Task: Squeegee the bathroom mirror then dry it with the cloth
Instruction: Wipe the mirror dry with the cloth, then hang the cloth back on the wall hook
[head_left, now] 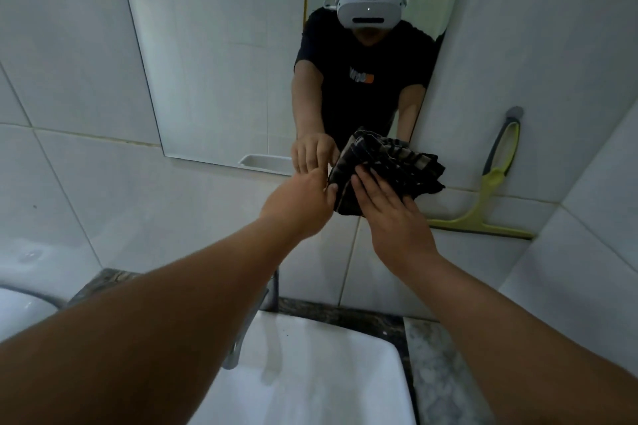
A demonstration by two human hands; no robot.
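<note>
The squeegee [490, 183] hangs on the wall right of the mirror [224, 62], so squeegeeing looks finished; the right hand [390, 214] presses the cloth [390, 162] flat-palmed at the mirror's lower corner, the left hand [303, 203] pinching its edge; drying remains

Two bare hands: the left hand [300, 198] and the right hand [390, 214], both meeting at the one dark striped cloth [390, 166], the left pinching its near edge and the right laid flat over it. One mirror [224, 55] behind the grip (its reflection repeats hands and cloth, not counted). One yellow-green squeegee [490, 190] hanging right of the grip. One white basin [310, 373] and one faucet [248, 328] below the grip.
</note>
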